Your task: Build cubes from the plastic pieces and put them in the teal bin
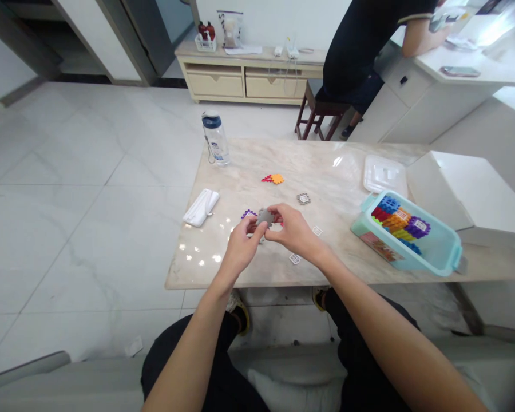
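My left hand point(242, 242) and my right hand point(295, 228) are closed on a grey toothed building piece point(265, 217), held between them just above the table. Beside my left fingers lies a purple toothed piece point(249, 213), partly covered. Something red shows behind my right fingers, mostly hidden. A grey toothed piece with a white window-like insert point(303, 198) sits beyond my right hand. Farther back, an orange toothed piece point(277, 178) touches a red one point(266, 178). Two white lattice pieces, one point(317, 230) right of my hand and another point(294, 258) nearer me, lie flat.
A turquoise tub point(440, 252) of colourful toothed pieces stands at the right, with a clear lid point(385, 174) and a white box point(476, 189) behind it. A bottle point(216, 140) and white pouch point(201, 207) are at the left. A person point(360, 46) sits beyond the table.
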`<state>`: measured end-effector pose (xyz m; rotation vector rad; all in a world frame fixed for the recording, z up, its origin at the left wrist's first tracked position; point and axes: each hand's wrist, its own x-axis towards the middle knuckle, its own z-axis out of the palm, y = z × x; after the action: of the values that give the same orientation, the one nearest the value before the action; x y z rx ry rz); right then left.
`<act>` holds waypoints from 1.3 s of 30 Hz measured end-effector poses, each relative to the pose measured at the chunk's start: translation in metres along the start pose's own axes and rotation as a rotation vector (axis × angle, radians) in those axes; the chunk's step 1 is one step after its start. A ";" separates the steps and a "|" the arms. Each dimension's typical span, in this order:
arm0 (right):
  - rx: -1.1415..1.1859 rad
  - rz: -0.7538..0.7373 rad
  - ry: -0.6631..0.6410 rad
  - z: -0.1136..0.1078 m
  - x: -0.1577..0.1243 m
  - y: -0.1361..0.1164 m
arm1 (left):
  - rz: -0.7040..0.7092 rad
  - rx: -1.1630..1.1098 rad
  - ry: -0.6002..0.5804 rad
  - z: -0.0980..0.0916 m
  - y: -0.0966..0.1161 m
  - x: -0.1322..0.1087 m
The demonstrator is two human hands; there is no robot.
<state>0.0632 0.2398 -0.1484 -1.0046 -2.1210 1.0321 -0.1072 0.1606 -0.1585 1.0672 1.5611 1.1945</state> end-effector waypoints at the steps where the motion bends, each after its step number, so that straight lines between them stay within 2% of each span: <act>1: 0.005 -0.048 -0.029 0.003 -0.002 -0.003 | 0.012 0.001 0.002 -0.001 0.000 0.000; 3: -0.013 -0.102 -0.081 0.008 -0.002 -0.004 | 0.022 0.000 0.021 -0.006 0.000 0.000; 6: -0.091 -0.080 -0.138 0.013 0.007 0.009 | -0.017 -0.042 0.125 -0.022 0.001 0.003; 9: -0.302 -0.004 -0.254 0.021 0.016 0.027 | -0.037 -0.106 0.275 -0.037 0.000 0.005; 11: -0.460 0.049 -0.334 0.031 0.018 0.035 | -0.033 -0.123 0.333 -0.043 0.001 0.005; 16: -0.659 0.099 -0.425 0.057 0.011 0.041 | -0.036 -0.157 0.349 -0.042 0.006 0.005; 20: -0.690 0.036 -0.454 0.060 0.010 0.045 | -0.037 -0.145 0.309 -0.042 0.010 0.005; 26: -0.614 -0.143 -0.636 0.042 0.004 0.060 | -0.069 -0.141 0.320 -0.046 0.011 0.000; 32: -0.672 -0.053 -0.645 0.015 -0.015 0.070 | -0.039 -0.094 0.205 -0.042 0.009 -0.001; 35: -0.680 -0.070 -0.588 -0.005 -0.020 0.069 | -0.005 -0.012 0.184 -0.038 0.005 0.002; 39: -0.541 -0.153 -0.349 -0.030 -0.024 0.054 | 0.035 0.104 0.042 -0.028 0.001 0.002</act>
<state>0.1193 0.2549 -0.1808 -0.9223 -2.8090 0.5971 -0.1342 0.1566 -0.1537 1.1480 1.6583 1.1766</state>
